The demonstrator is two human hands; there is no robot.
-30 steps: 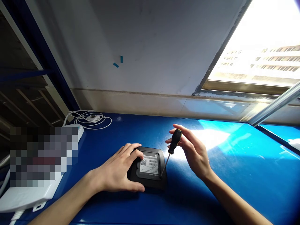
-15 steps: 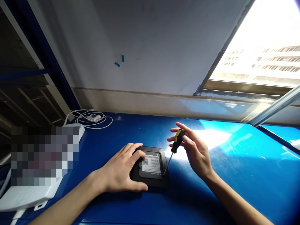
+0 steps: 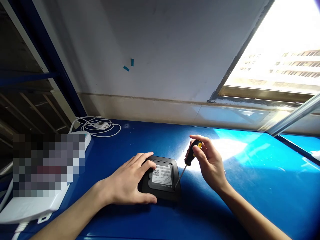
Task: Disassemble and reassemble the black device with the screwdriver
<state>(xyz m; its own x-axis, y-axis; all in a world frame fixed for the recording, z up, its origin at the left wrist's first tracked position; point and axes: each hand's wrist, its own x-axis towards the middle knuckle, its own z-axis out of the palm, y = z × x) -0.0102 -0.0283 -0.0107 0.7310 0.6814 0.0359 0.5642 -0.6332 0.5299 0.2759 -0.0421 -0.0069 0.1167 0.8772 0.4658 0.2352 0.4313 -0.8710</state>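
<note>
A flat black square device (image 3: 177, 196) lies on the blue table, its white label (image 3: 162, 175) with a QR code and barcodes facing up. My left hand (image 3: 131, 180) grips its left side, thumb along the near edge and fingers over the far edge and top. In my right hand (image 3: 208, 160) is a screwdriver (image 3: 192, 154) with a black and yellow handle, wrapped by the fingers and thumb. It tilts, handle up to the right. Its tip meets the device near the label's lower right corner; what it touches there is too small to make out.
On the left stands a white appliance (image 3: 32, 210), its top blurred out. Behind it are a coiled white cable (image 3: 117, 131) and a white plug adapter (image 3: 101, 125). A wall borders the blue table (image 3: 120, 220) at the back, and a metal bar (image 3: 295, 115) slants at the right.
My right fingers have closed round the screwdriver handle, which has turned and leaned slightly further right. The left hand and the device have kept their places.
</note>
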